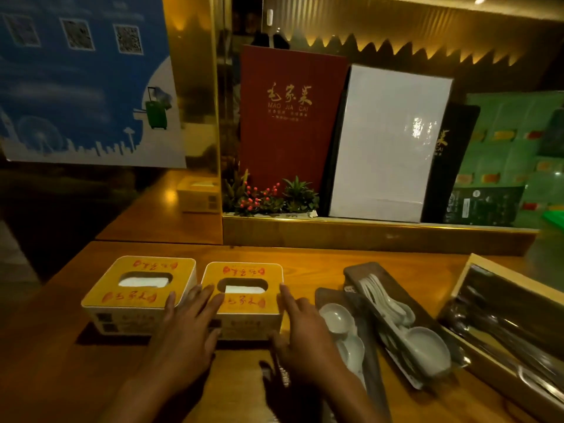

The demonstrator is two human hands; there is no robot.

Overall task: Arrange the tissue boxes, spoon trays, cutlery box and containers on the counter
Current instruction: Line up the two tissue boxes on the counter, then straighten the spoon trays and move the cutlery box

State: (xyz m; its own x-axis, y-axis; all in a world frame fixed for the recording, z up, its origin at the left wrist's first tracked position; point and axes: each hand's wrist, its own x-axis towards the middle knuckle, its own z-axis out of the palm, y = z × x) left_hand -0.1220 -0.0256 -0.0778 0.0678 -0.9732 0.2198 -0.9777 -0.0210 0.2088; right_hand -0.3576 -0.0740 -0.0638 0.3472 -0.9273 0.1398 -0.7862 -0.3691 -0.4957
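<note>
Wooden table (308, 264) seen from above the person's hands. Two tissue boxes with yellow lids stand side by side near the front left: left box (139, 296) and right box (244, 300), close together with a narrow gap between, each showing white tissue in its slot. The left hand (186, 325) lies flat, fingers (210, 303) spread wide, over the near left corner of the right box and across the gap; one finger reaches the left box's near right corner. The right hand (300, 325) rests against the right side of the right box, index finger extended along its edge, the other fingers loosely spread; neither hand closes around anything. To the right lie two dark spoon trays: the near tray (366, 355), holding white ceramic spoons (337, 319), just beside the right hand, and the far tray (393, 285), tilted and overlapping the near one, with more white spoons. At the right edge stands the cutlery box (500, 270), light wood, open on top, its contents dark and indistinct. Behind the table, on a raised ledge (366, 232): a small plant (268, 196) with red berries, a red menu (290, 117), a white board (387, 145) and a black menu (451, 160), all leaning upright. A blue poster (82, 77) hangs at upper left
</note>
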